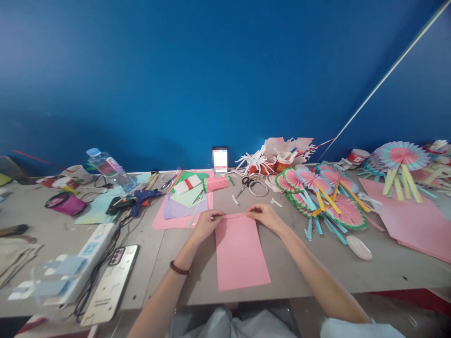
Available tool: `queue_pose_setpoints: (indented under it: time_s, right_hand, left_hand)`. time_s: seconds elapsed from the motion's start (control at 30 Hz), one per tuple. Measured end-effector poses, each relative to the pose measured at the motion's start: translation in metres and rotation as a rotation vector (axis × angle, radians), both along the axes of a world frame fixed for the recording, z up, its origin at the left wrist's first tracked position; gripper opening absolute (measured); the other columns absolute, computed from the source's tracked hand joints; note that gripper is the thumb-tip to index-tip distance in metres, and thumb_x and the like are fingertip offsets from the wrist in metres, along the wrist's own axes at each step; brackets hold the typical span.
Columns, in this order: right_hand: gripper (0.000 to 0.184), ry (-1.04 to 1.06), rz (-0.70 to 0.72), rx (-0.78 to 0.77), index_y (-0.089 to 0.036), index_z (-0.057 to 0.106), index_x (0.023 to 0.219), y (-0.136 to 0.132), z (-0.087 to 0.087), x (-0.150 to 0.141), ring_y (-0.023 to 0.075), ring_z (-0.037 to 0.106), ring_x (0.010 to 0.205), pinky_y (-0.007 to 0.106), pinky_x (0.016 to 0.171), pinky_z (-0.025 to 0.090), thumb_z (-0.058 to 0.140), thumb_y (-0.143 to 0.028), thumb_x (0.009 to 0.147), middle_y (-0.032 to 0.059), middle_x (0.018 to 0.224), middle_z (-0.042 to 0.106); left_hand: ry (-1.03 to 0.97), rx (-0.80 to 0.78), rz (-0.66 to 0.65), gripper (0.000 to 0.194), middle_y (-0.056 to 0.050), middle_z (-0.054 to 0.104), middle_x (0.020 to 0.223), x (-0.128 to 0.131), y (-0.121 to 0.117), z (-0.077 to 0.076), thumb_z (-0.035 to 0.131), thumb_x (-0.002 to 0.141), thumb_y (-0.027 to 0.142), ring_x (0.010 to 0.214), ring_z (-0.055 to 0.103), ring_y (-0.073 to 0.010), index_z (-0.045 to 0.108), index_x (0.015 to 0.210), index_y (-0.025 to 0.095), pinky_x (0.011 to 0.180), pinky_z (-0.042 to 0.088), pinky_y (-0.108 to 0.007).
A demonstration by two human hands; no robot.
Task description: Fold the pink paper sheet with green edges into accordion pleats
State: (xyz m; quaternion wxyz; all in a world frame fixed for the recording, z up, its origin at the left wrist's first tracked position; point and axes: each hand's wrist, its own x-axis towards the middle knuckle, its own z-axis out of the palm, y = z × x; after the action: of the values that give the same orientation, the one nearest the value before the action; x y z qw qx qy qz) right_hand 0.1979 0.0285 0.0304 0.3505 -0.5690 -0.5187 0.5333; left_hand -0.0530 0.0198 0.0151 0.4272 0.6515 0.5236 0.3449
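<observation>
Your left hand (207, 224) and right hand (265, 216) pinch the far corners of a pink rectangular paper sheet (241, 256). Beyond it lie dark-handled metal scissors (245, 182).

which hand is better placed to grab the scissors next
Probably the right hand: it is nearer the scissors than the left hand, though both hold the far edge of the pink paper.

Free table (151, 256) between phone (112, 285) and left forearm (171, 284); rightward, obstructive paper fans (313, 180)
</observation>
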Motion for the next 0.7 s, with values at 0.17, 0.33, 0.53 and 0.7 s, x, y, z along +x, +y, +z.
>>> queue_pose_setpoints:
  time_s: [0.17, 0.33, 0.53, 0.7]
  right_hand:
    - [0.016, -0.351, 0.165, 0.321, -0.017, 0.078, 0.078, 0.004, 0.035, -0.001, 0.0141, 0.054, 0.063, 0.026, 0.062, 0.038, 0.066, -0.027, 0.074, 0.0014, 0.068, 0.071]
    - [0.018, -0.463, 0.045, 0.901, -0.019, 0.074, 0.085, 0.001, 0.083, -0.004, 0.0168, 0.063, 0.074, 0.028, 0.071, 0.048, 0.057, -0.023, 0.089, 0.0053, 0.084, 0.075]
    - [0.018, -0.615, -0.073, 1.426, -0.021, 0.071, 0.091, -0.022, 0.098, 0.001, 0.0175, 0.066, 0.084, 0.03, 0.08, 0.051, 0.056, -0.013, 0.093, 0.0057, 0.087, 0.074]
    - [0.018, -0.892, -0.037, 1.496, -0.022, 0.072, 0.086, -0.034, 0.039, 0.007, 0.0168, 0.063, 0.078, 0.029, 0.073, 0.047, 0.059, -0.011, 0.091, 0.0038, 0.084, 0.075]
  left_hand:
    - [0.258, 0.367, -0.082, 0.016, -0.003, 0.072, 0.081, -0.001, 0.01, 0.038, 0.059, 0.087, 0.017, 0.078, 0.064, -0.0167, 0.072, 0.078, 0.019, 0.069, 0.048, -0.027]
    - [0.348, 1.07, 0.079, 0.014, -0.004, 0.07, 0.084, 0.002, 0.011, 0.094, 0.058, 0.094, 0.017, 0.08, 0.061, -0.0171, 0.071, 0.088, 0.02, 0.074, 0.047, -0.031]
    - [0.443, 1.538, 0.165, 0.026, -0.002, 0.071, 0.083, -0.004, -0.013, 0.093, 0.071, 0.086, 0.013, 0.081, 0.064, -0.0163, 0.069, 0.109, 0.025, 0.078, 0.046, -0.032]
    - [0.635, 1.449, -0.01, 0.022, -0.003, 0.071, 0.087, -0.008, -0.026, 0.028, 0.063, 0.091, 0.01, 0.083, 0.067, -0.0162, 0.065, 0.109, 0.022, 0.077, 0.048, -0.032]
